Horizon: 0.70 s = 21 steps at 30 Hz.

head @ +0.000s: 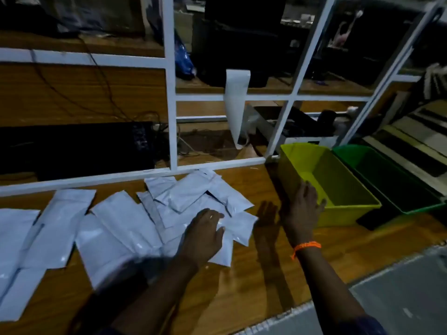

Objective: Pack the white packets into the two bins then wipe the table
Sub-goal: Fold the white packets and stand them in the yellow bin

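Observation:
Several white packets point(121, 226) lie spread across the wooden table point(254, 286), from the left edge to the middle. My left hand point(203, 235) rests palm down on the right end of the pile, fingers on a packet point(239, 226). My right hand point(302, 206), with an orange band on its wrist, hovers flat and open beside the near left corner of the yellow-green bin point(350, 209). That bin looks empty. A darker green bin point(391, 189) stands right behind it to the right.
A white metal frame point(169, 93) rises along the table's back edge, with a white sheet point(235, 105) hanging from it. Dark equipment and cables sit behind the frame. A grey surface point(399, 298) borders the table at the lower right.

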Available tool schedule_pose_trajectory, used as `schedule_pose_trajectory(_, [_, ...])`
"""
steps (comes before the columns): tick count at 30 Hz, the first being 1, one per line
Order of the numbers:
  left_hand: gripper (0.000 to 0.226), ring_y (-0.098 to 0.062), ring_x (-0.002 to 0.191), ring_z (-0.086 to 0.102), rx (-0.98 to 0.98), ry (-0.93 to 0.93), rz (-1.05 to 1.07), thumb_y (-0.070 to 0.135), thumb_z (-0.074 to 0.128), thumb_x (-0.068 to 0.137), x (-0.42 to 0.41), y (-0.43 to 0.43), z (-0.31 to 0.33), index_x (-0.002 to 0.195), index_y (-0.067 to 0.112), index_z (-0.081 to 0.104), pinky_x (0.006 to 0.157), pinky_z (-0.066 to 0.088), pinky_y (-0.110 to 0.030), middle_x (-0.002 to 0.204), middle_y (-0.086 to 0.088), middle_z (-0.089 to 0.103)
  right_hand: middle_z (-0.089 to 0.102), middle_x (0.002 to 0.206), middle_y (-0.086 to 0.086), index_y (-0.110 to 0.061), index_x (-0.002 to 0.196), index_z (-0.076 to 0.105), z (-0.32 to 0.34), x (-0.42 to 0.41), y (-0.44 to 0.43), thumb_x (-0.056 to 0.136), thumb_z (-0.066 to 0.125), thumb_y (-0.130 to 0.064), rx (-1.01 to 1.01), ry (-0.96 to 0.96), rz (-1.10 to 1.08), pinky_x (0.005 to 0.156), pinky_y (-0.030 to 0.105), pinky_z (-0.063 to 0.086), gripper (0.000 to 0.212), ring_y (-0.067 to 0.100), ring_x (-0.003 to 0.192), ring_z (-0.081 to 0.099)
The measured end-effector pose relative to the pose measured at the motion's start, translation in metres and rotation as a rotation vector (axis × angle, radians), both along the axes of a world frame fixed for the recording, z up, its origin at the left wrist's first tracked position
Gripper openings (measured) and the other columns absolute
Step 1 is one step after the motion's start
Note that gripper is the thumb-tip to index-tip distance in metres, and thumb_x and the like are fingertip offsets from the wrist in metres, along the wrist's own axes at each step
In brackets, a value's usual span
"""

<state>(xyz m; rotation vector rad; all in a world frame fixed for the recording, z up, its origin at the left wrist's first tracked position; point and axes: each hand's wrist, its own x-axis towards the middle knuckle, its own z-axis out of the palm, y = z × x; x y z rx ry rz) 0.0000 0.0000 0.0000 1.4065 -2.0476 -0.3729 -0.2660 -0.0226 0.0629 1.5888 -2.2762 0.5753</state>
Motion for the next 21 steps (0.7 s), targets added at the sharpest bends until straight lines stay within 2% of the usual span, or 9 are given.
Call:
schedule_pose_trajectory(2, [0.041,-0.026,0.114,0.060,0.041,0.024,0.023,0.038,0.049,0.092,-0.024,-0.011,-0.007,0.120,0.013,0.066,0.098,0.049,-0.037,0.118,-0.007,0.065,0.052,0.136,0.014,-0.005,0.148,0.031,0.002,-0.037,-0.011,0.081,0.069,-0.029,0.233,-0.012,-0.122,0.111,0.063,0.019,0.080,0.030,0.126,0.051])
schedule_pose_trajectory(4, [0.045,-0.028,0.115,0.060,0.066,-0.017,0.059,0.041,0.048,0.091,-0.048,-0.022,-0.015,0.122,0.014,0.065,0.095,0.053,-0.039,0.120,-0.009,0.065,0.064,0.120,0.009,-0.007,0.141,0.038,0.002,-0.066,-0.016,0.085,0.063,-0.023,0.360,-0.031,-0.062,0.114,0.060,0.024,0.064,0.026,0.111,0.063])
schedule_pose_trajectory(6, [0.047,-0.028,0.123,0.057,0.048,-0.103,0.079,0.039,0.054,0.088,-0.070,-0.033,-0.027,0.127,0.015,0.063,0.097,0.053,-0.040,0.128,-0.009,0.063,0.069,0.106,0.011,-0.008,0.132,0.048,0.006,-0.074,-0.010,0.084,0.060,-0.027,0.319,-0.051,0.096,0.107,0.052,0.033,0.054,0.030,0.101,0.067])
schedule_pose_trajectory(9, [0.052,-0.031,0.130,0.052,0.028,-0.228,0.142,0.034,0.065,0.085,-0.091,-0.040,-0.037,0.134,0.018,0.058,0.097,0.052,-0.042,0.141,-0.010,0.055,0.068,0.107,0.010,-0.009,0.134,0.049,0.010,-0.074,0.006,0.085,0.054,-0.027,0.364,-0.012,0.180,0.090,0.043,0.042,0.052,0.031,0.100,0.067])
schedule_pose_trajectory(12, [0.064,-0.032,0.122,0.056,0.053,-0.287,0.255,0.033,0.075,0.081,-0.103,-0.047,-0.035,0.140,0.022,0.052,0.086,0.056,-0.042,0.149,-0.012,0.047,0.066,0.114,0.004,-0.014,0.143,0.040,0.009,-0.063,0.020,0.083,0.061,-0.017,0.408,0.011,0.233,0.087,0.041,0.041,0.063,0.027,0.104,0.066])
schedule_pose_trajectory(15, [0.067,-0.030,0.109,0.063,0.069,-0.369,0.314,0.034,0.076,0.080,-0.100,-0.059,-0.036,0.141,0.021,0.052,0.077,0.057,-0.039,0.142,-0.012,0.053,0.066,0.112,0.003,-0.011,0.147,0.037,0.001,-0.055,0.035,0.081,0.064,-0.013,0.359,0.018,0.301,0.083,0.041,0.041,0.071,0.028,0.101,0.066])
schedule_pose_trajectory(18, [0.044,-0.032,0.106,0.062,0.110,-0.347,0.259,0.024,0.066,0.089,-0.089,-0.071,-0.037,0.131,0.015,0.059,0.078,0.055,-0.038,0.124,-0.012,0.059,0.070,0.097,0.004,-0.007,0.140,0.050,-0.011,-0.049,0.053,0.072,0.076,-0.009,0.280,0.055,0.358,0.072,0.039,0.044,0.072,0.029,0.080,0.068])
schedule_pose_trajectory(21, [0.017,-0.031,0.095,0.064,0.121,-0.250,0.167,0.021,0.056,0.095,-0.084,-0.072,-0.031,0.106,0.014,0.067,0.074,0.054,-0.038,0.106,-0.010,0.060,0.068,0.084,0.002,-0.009,0.131,0.060,-0.014,-0.039,0.074,0.059,0.086,-0.007,0.237,0.114,0.391,0.063,0.035,0.044,0.076,0.027,0.065,0.065])
